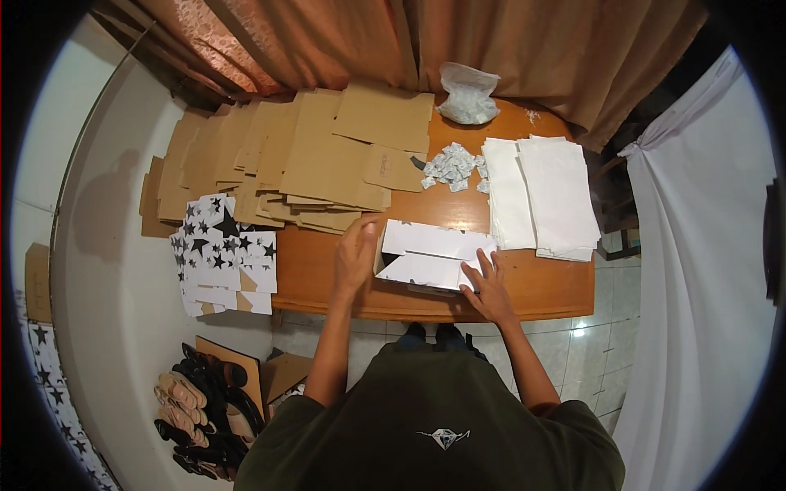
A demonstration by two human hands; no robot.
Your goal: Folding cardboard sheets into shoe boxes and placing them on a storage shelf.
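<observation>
A cardboard box [435,255] with white panels lies near the front edge of the wooden table, its long side toward me. Dark star shapes show at its lower left corner. My right hand [490,290] rests on the box's right end with fingers spread. At the left end, my left hand [357,252] is raised on edge beside a dark gap in the box, its fingers extended and loosely bent. Whether the left fingertips touch the cardboard I cannot tell. Neither hand grips anything that I can see.
Flat brown cardboard pieces [323,155] cover the table's back left. Star-printed cardboard [217,254] is stacked at the left edge. White paper sheets [557,192] lie right, beside small white packets [450,168] and a plastic bag [468,94]. Shoes [205,413] are piled on the floor lower left.
</observation>
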